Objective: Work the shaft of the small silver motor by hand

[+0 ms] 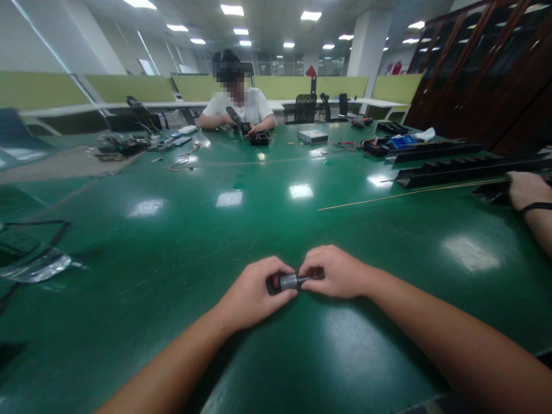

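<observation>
Just above the green table, my left hand (257,290) is closed around a small cylinder (288,281) with a silver-grey body and dark ends. My right hand (334,271) pinches the thin dark part (305,279) that sticks out of the cylinder's right end. The cylinder lies roughly level between both hands. Fingers cover parts of it, and I cannot tell its exact kind.
Across the green table (194,213), a person (239,109) in a white shirt handles a dark tool over a black part. Another person's hand (528,190) is at right, near black rails (448,171) and a thin yellowish rod (388,197). Clutter (125,144) sits back left.
</observation>
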